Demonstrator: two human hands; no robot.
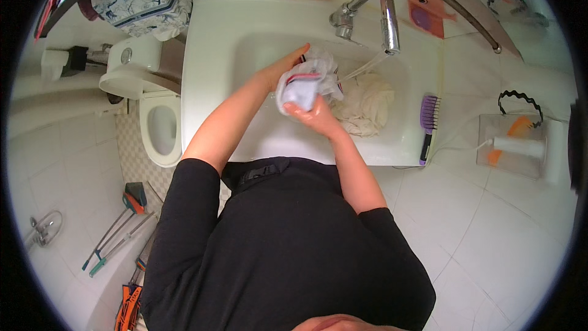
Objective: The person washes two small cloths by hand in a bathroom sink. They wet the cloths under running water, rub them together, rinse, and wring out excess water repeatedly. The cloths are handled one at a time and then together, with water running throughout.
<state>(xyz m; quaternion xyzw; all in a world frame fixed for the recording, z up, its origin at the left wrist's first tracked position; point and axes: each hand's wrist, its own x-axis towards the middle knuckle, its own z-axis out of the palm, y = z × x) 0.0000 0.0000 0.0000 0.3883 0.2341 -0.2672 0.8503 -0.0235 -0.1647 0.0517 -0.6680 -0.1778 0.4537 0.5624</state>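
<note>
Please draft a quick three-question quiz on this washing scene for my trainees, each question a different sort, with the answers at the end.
1. Multiple choice: what lies on the right-hand rim of the white sink?
A) a pair of scissors
B) a purple hairbrush
C) a glass cup

2. True or false: water is running from the chrome faucet.

3. Fill in the blank: the left grip and the right grip both hold a white cloth marked with a red ____.

Key: 1. B; 2. True; 3. stripe.
</note>
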